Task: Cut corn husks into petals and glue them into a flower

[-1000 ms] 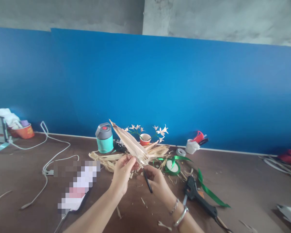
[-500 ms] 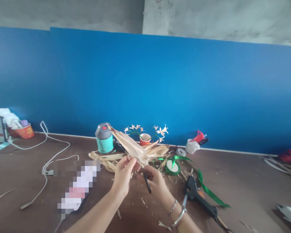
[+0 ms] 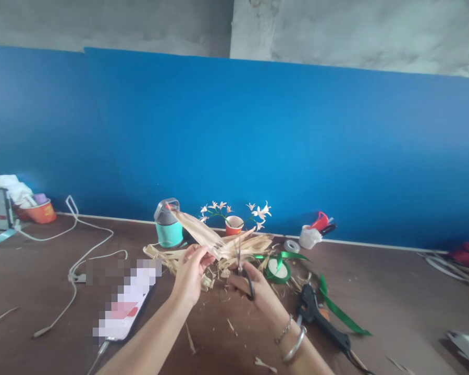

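Between its thumb and fingers my left hand (image 3: 191,271) pinches the lower end of a pale dried husk (image 3: 197,227), which slants up and left in front of the teal and grey container (image 3: 169,229). My right hand (image 3: 250,284) is closed on dark-handled scissors (image 3: 251,289), their blades pointing upward just right of the husk's lower end. A pile of dried husks (image 3: 258,244) lies behind my hands, with small scraps on the table below. Behind the pile stands an orange paper cup (image 3: 233,225) with white flowers (image 3: 261,211) on green stems.
A black glue gun (image 3: 324,324), green ribbon spool (image 3: 278,270) and tape roll (image 3: 292,245) lie to the right. A white cup (image 3: 310,237) holds red-handled tools. Left are a phone (image 3: 128,307), white cables (image 3: 97,227) and an orange bowl (image 3: 42,212).
The scissors have turned from pointing down toward me to blades up. My left hand has shifted slightly left with the husk, and my right hand has moved a little away from it.
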Available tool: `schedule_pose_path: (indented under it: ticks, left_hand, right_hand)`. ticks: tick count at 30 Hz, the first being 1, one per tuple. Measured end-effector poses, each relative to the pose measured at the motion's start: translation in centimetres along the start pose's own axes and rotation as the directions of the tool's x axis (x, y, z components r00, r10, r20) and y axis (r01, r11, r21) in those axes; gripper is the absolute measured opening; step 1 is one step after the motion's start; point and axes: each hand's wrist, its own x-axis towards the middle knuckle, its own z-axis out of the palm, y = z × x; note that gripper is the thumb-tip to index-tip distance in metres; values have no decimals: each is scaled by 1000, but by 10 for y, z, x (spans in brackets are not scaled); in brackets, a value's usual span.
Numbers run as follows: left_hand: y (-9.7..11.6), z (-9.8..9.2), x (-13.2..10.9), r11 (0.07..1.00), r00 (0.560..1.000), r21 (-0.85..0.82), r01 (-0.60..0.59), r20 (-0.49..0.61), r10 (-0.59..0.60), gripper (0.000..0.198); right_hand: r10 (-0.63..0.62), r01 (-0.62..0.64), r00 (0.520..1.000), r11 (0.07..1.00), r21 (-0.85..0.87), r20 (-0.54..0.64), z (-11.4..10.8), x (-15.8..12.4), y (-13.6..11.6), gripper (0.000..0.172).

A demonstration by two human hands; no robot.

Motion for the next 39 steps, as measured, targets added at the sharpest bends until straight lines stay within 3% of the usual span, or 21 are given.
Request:
schedule_pose_path:
  ticks: [4, 7, 14, 17, 20, 24, 34, 39]
  left_hand:
    - [-8, 3, -7, 993, 991, 73, 95, 87, -102, 15]
    - [-13, 4, -14, 985, 976, 131, 113, 171, -135, 15]
    - [-18, 3, -19, 980, 962, 156, 125, 221, -158, 13]
    - [-18, 3, -17, 985, 969, 146, 93, 215, -123, 14]
    - [-14, 1, -10, 996, 990, 94, 8, 137, -20, 16]
    - [-4, -2, -1, 994, 991, 61, -86, 112, 79, 11]
    - [-8, -7, 3, 991, 986, 109, -73, 157, 55, 13]
    - [-7, -6, 2, 992, 990, 122, -23, 138, 6, 16]
  right_hand:
    - [-57, 76, 992, 983, 170, -117, 5, -1, -2, 40]
    - [-77, 104, 985, 979, 176, -155, 8, -2, -1, 42]
    - [-86, 114, 982, 980, 163, -168, 7, -2, 1, 37]
    - [-75, 102, 981, 984, 144, -181, 7, -3, 0, 34]
    - [-29, 58, 978, 989, 135, -208, 8, -3, 0, 32]
    - [33, -26, 990, 998, 58, -134, 9, -3, 1, 31]
    - [139, -140, 990, 987, -80, -22, 15, -1, 10, 31]
    - [28, -17, 989, 997, 77, -145, 17, -6, 0, 35]
